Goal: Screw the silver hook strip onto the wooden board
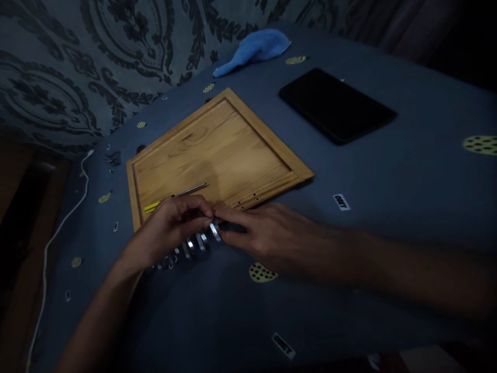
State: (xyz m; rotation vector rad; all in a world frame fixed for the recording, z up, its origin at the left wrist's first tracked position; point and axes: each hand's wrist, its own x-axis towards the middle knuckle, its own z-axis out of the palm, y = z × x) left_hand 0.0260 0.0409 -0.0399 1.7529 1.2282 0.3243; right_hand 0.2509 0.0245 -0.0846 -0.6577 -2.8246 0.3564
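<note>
A square wooden panel [217, 150] with a raised frame lies flat on a blue sheet. A screwdriver [174, 197] with a yellow and black handle rests on its near left part. At the panel's near edge my left hand [166, 228] and my right hand [264, 233] meet, fingers pinched together around a small shiny metal piece [215, 230]. A row of several similar metal pieces [186, 248] lies on the sheet under my left hand. Small holes [248, 199] show in the panel's near edge beside my fingers.
A black tablet [336, 106] lies on the sheet at the back right. A blue cloth [254, 49] is bunched at the far edge. A white cable [50, 243] runs down the left side. A few small screws [112, 159] lie left of the panel. A patterned curtain hangs behind.
</note>
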